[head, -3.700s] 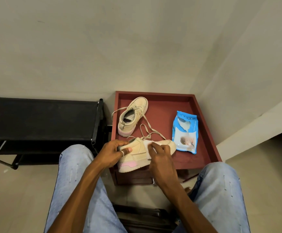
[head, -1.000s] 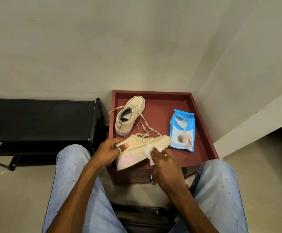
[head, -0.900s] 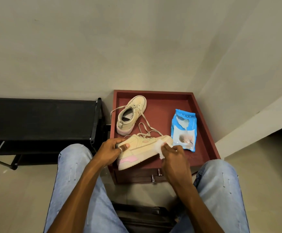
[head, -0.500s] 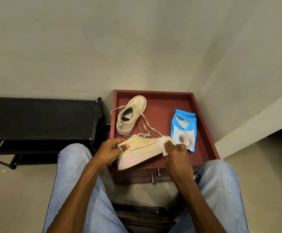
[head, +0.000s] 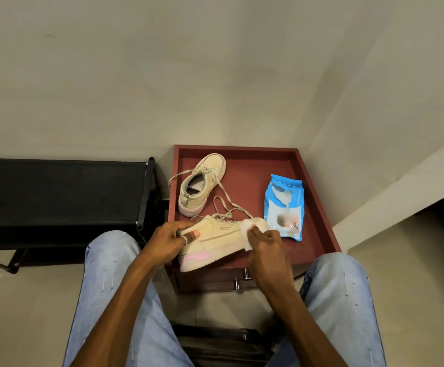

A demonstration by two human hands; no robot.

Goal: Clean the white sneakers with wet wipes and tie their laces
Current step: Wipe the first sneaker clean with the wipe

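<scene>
Over the near edge of the red table (head: 318, 207), my left hand (head: 166, 243) curls around the heel of a sneaker (head: 215, 241), while my right hand (head: 265, 245) pinches a wipe (head: 246, 231) against its toe; the second sneaker (head: 202, 184) sits farther back.

sneakers (head: 216, 241): cream, pink heel patch | wipe (head: 247, 234): white | packet (head: 285, 206): blue-white | table (head: 318, 207): maroon | rack (head: 56, 192): black
</scene>
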